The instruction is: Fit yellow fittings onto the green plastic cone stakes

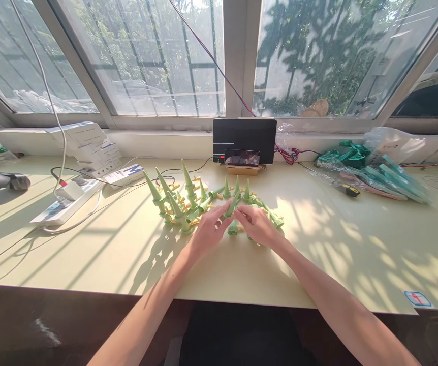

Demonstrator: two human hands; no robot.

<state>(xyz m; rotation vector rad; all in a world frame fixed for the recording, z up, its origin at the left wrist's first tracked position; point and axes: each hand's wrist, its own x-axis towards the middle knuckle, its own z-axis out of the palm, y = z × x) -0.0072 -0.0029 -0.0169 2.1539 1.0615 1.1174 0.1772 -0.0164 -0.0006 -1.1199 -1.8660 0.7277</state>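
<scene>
Between the fingers of my left hand is a slim green cone with its tip pointing up, apparently of rolled paper. My right hand is closed in a pinch right beside the cone's lower part; what lies between its fingertips is too small to make out. Around both hands stands a structure of green rolled tubes and yellow pegs. Tall spired towers rise on its left. Under my fingers sits a short green roll, and another green tube shows past my right hand.
Behind the structure, a black tablet and a phone lean upright. At left lie a power strip, cables and white boxes. Green strips, plastic bags and a yellow-black tool rest at right.
</scene>
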